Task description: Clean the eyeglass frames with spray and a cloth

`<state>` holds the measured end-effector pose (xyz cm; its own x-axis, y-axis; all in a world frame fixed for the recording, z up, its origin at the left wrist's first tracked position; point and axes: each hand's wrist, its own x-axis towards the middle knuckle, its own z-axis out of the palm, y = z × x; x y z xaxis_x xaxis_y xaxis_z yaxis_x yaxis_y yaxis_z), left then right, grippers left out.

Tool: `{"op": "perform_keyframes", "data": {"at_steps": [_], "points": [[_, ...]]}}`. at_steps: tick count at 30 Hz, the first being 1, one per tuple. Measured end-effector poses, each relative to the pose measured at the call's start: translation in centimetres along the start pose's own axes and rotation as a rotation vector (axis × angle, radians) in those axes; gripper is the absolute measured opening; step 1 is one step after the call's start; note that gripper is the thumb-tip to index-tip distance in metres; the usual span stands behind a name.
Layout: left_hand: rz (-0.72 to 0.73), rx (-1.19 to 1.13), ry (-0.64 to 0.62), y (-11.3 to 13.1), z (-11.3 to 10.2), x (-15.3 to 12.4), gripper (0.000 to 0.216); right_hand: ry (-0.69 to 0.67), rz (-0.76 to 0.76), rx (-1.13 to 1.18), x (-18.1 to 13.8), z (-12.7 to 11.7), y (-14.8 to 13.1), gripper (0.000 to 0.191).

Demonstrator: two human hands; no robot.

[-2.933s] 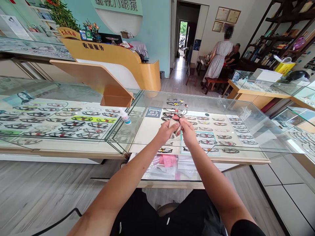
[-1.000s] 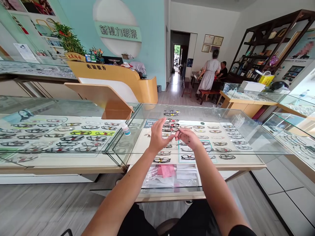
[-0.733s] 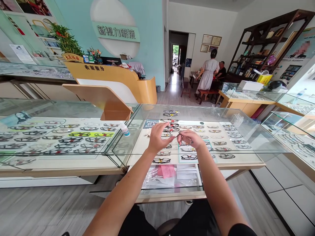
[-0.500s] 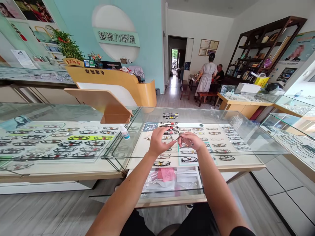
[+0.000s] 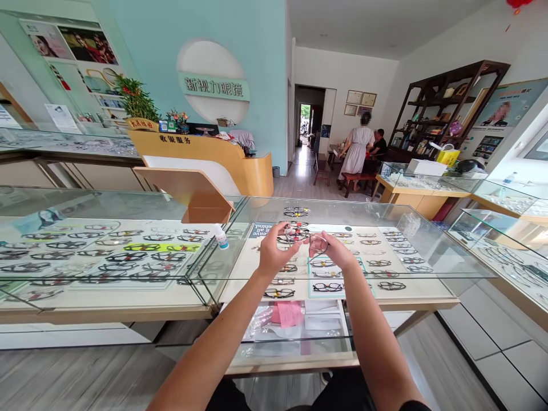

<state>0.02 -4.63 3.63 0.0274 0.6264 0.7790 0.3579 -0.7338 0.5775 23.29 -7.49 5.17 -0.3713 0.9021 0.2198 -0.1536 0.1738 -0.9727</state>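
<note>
A pair of thin-rimmed eyeglasses [image 5: 326, 245] is held up over the glass display case [image 5: 385, 208], between my two hands. My left hand [image 5: 274, 249] grips one side of the glasses, thumb and forefinger curved around it. On the other side, my right hand [image 5: 338, 251] has its fingers closed on the frame near a round lens. Beneath the glass, rows of spectacles [image 5: 279, 293] lie on a white display board, and those behind my hands blend with the held pair.
A small white bottle [image 5: 221, 236] stands on the glass to the left, near a tilted brown board or mirror back [image 5: 188, 191]. Below the case, a drawer [image 5: 342, 325] holds plastic bags and pink paper. Two people [image 5: 358, 149] are at a far table.
The view has tilted up, so the case sits lower in it. The eyeglasses have turned in my hands, and a round lens now shows more clearly by my right fingers.
</note>
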Motion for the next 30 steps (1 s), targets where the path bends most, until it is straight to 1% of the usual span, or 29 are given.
{"op": "perform_keyframes", "data": {"at_steps": [3, 6, 9, 12, 15, 18, 21, 24, 27, 30], "points": [[-0.004, -0.013, 0.077, 2.1, -1.4, 2.1, 0.061, 0.187, -0.169, -0.010, -0.5, 1.4, -1.9, 0.063], [0.065, 0.017, 0.162, 4.7, -3.0, 4.5, 0.062, 0.353, -0.350, -0.131, -1.0, 3.1, -5.1, 0.050], [0.160, 0.064, 0.233, 7.3, -4.4, 6.6, 0.063, 0.408, -0.473, -0.312, -1.3, 4.6, -9.0, 0.043], [0.243, 0.072, 0.283, 9.8, -5.7, 8.4, 0.063, 0.465, -0.610, -0.485, -1.4, 5.8, -12.6, 0.047], [0.314, 0.069, 0.339, 12.2, -6.8, 10.0, 0.064, 0.515, -0.764, -0.616, -1.4, 6.8, -15.5, 0.054], [0.349, 0.079, 0.383, 14.4, -7.6, 11.3, 0.068, 0.570, -0.860, -0.686, -1.3, 7.8, -17.8, 0.049], [0.350, 0.080, 0.400, 16.3, -8.1, 12.2, 0.069, 0.600, -0.900, -0.678, -1.1, 8.7, -19.4, 0.043], [0.348, 0.065, 0.387, 17.5, -8.3, 12.6, 0.068, 0.615, -0.916, -0.630, -0.9, 9.3, -20.1, 0.050], [0.342, 0.064, 0.377, 18.1, -8.3, 12.8, 0.067, 0.628, -0.928, -0.589, -0.7, 9.6, -20.2, 0.059], [0.342, 0.076, 0.391, 18.3, -8.4, 12.8, 0.066, 0.646, -0.949, -0.607, -0.6, 9.7, -20.1, 0.056]]}}
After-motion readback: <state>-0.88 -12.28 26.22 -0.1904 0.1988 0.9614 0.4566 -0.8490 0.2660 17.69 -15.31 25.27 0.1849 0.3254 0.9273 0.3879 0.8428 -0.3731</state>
